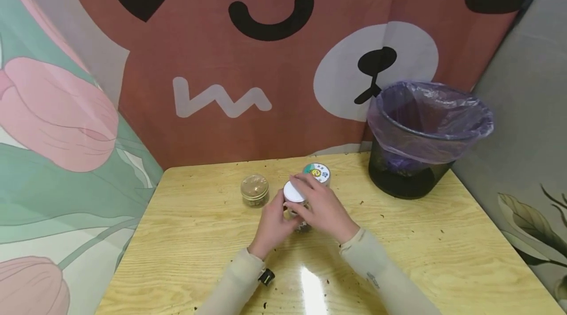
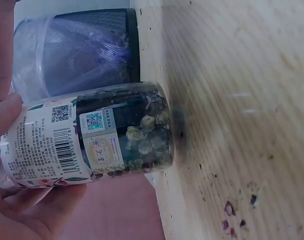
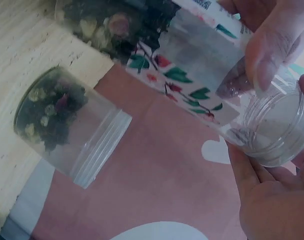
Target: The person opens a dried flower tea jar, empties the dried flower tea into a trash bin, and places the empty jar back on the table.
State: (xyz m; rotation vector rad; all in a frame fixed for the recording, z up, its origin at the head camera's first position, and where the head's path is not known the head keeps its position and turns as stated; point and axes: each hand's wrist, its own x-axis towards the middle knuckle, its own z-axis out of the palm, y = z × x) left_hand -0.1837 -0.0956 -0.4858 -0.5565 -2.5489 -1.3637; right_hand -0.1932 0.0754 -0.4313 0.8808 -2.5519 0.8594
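A clear jar of dried flower tea, with a printed floral label, stands upright between my two hands. My left hand grips it around its upper body. My right hand is over its top, thumb and fingers gripping the edge of the white round lid. In the right wrist view, clear screw threads show at the jar's top end, with fingers on both sides. A second jar of dried flowers stands just behind, with a teal and white top.
A jar with a gold lid stands to the left of the hands. At the back right is a black mesh bin with a purple liner. Dried bits lie scattered on the wooden table. A printed curtain hangs behind.
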